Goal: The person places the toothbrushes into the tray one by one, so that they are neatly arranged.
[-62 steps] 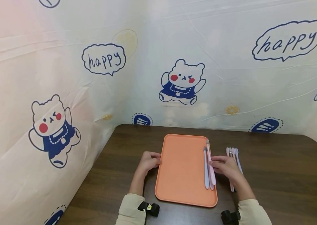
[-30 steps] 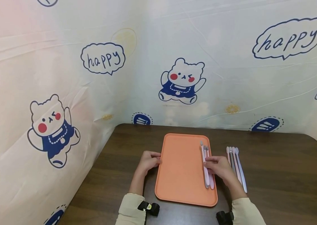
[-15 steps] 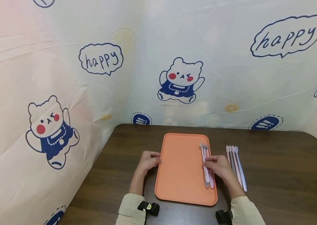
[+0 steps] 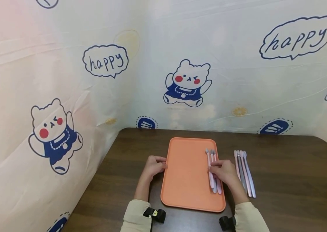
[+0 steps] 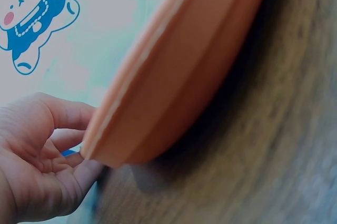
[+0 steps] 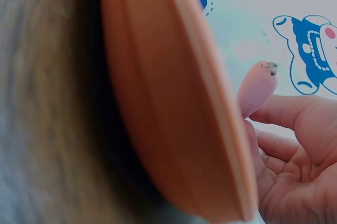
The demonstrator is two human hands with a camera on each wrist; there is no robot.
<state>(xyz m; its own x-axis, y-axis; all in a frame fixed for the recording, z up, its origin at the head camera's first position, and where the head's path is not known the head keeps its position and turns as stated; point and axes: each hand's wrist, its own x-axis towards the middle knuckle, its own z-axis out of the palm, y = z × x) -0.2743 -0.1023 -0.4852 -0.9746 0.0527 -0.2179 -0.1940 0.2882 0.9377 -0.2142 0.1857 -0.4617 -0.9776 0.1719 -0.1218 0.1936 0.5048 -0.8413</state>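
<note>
An orange tray (image 4: 186,174) lies on the dark wooden table. My left hand (image 4: 153,166) grips its left rim, thumb and fingers on the edge in the left wrist view. Over the tray's right side, my right hand (image 4: 225,170) pinches a pink toothbrush (image 4: 211,182) by its handle. Its rounded end (image 6: 258,87) shows above the rim in the right wrist view. Beside it, to the right, other toothbrushes (image 4: 219,187) lie lengthwise in the tray, partly hidden by my fingers. Whether the pinched one touches the tray bottom I cannot tell.
Right of the tray, several toothbrushes (image 4: 245,175) in pink, grey and bluish lavender lie side by side on the table (image 4: 291,174). A pale printed curtain (image 4: 224,80) hangs behind the table's far edge and along its left side.
From the tray's right rim my right hand has moved left with the toothbrush, which is now left of the others in the tray. Its head has lowered slightly. My left hand has stayed on the rim.
</note>
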